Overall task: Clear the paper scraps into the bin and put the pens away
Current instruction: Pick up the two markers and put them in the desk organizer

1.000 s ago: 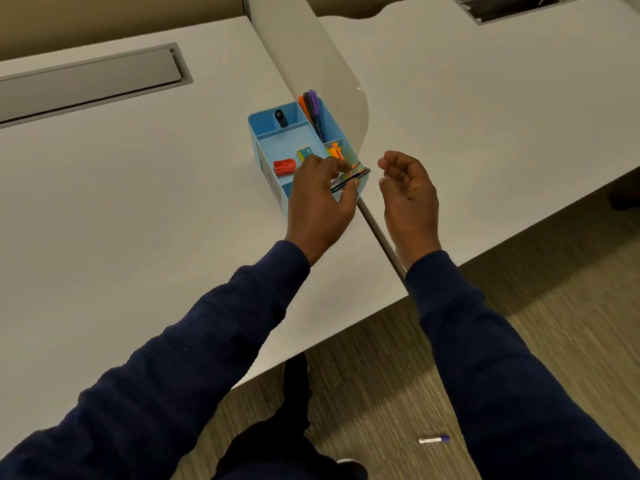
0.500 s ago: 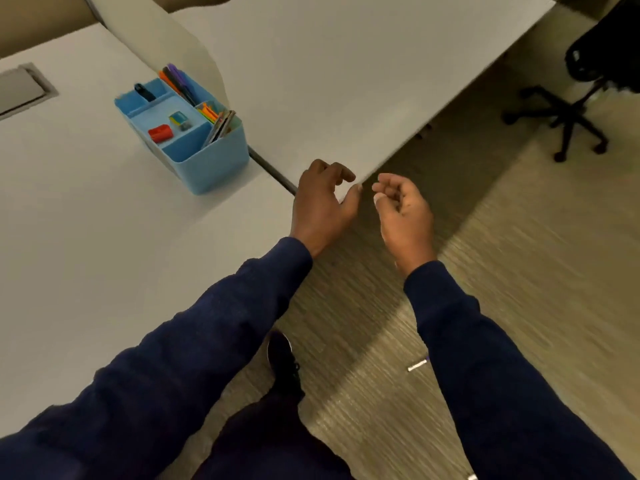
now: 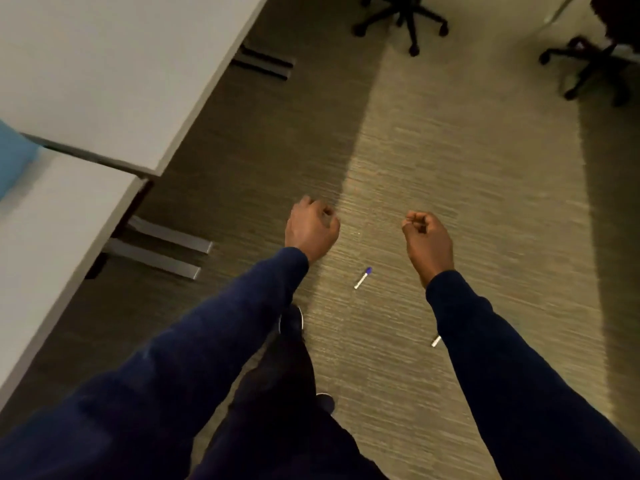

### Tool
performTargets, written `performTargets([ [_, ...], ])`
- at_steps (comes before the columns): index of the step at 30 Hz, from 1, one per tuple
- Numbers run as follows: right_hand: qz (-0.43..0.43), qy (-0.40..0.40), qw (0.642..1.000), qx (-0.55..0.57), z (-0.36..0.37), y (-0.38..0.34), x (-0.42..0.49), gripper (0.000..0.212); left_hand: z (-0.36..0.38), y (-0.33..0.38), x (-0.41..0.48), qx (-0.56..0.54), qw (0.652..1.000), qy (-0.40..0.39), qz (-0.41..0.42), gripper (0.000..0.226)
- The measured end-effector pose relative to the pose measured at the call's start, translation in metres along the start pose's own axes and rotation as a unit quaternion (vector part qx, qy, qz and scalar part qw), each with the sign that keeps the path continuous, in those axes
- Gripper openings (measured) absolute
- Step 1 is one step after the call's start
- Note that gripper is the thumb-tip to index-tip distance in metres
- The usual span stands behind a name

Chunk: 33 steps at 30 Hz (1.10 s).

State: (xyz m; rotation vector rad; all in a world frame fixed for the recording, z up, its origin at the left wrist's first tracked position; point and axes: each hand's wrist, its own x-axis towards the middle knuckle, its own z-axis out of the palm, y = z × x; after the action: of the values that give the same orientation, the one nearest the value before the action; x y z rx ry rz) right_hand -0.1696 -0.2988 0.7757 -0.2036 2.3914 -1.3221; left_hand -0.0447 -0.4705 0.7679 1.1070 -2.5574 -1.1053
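Observation:
A white pen with a purple cap (image 3: 362, 278) lies on the carpet between my two arms, below both hands. A second white pen (image 3: 436, 340) pokes out from behind my right sleeve, mostly hidden. My left hand (image 3: 310, 229) hangs above the floor with its fingers curled shut and nothing in it. My right hand (image 3: 427, 237) is likewise curled into a loose fist, empty. Only a blurred corner of the blue organizer (image 3: 14, 161) shows at the left edge, on the desk. No paper scraps or bin are in view.
Two white desks (image 3: 104, 74) fill the upper left, their grey metal feet (image 3: 162, 251) resting on the carpet. Two black office chair bases (image 3: 403, 17) stand at the top and top right. My legs and shoes are at the bottom centre.
My view has swung right and down from the desk to the floor. Both hands left the organizer, where the left one dropped pens, and now hang curled over the carpet.

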Motion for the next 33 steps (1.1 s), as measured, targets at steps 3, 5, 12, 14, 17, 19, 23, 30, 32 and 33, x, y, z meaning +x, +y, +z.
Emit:
performTargets([
  [3,0.062,0.023,0.998,-0.002,-0.028,0.037,0.024,0.021,0.043,0.013,0.016,0.016,0.999,-0.032,0.001,0.024],
  [5,0.105,0.034,0.994,0.001,-0.042,0.060,0.041,0.023,0.071,0.020,0.031,0.033,0.998,-0.053,0.003,0.023],
  [12,0.210,0.050,0.976,-0.028,-0.077,0.122,0.099,0.023,0.150,0.031,0.089,0.099,0.987,-0.126,0.005,0.023],
  [14,0.226,0.053,0.972,-0.037,-0.083,0.138,0.117,0.028,0.173,0.031,0.106,0.125,0.981,-0.150,0.016,0.025],
  [17,0.251,0.048,0.965,-0.049,-0.091,0.168,0.136,0.028,0.207,0.028,0.122,0.163,0.968,-0.190,0.018,0.026],
  [19,0.269,0.040,0.961,-0.058,-0.096,0.195,0.145,0.028,0.233,0.024,0.128,0.184,0.959,-0.215,0.014,0.027],
  [23,0.308,0.020,0.948,-0.070,-0.102,0.268,0.166,0.030,0.304,0.005,0.134,0.230,0.940,-0.252,0.023,0.028],
  [30,0.335,-0.026,0.935,-0.114,-0.092,0.439,0.221,0.031,0.469,-0.061,0.137,0.254,0.922,-0.290,-0.031,0.029],
  [32,0.333,-0.037,0.933,-0.132,-0.087,0.487,0.238,0.032,0.513,-0.085,0.141,0.257,0.917,-0.301,-0.045,0.030],
  [33,0.333,-0.041,0.931,-0.140,-0.085,0.511,0.247,0.033,0.535,-0.098,0.144,0.258,0.915,-0.306,-0.048,0.029],
])
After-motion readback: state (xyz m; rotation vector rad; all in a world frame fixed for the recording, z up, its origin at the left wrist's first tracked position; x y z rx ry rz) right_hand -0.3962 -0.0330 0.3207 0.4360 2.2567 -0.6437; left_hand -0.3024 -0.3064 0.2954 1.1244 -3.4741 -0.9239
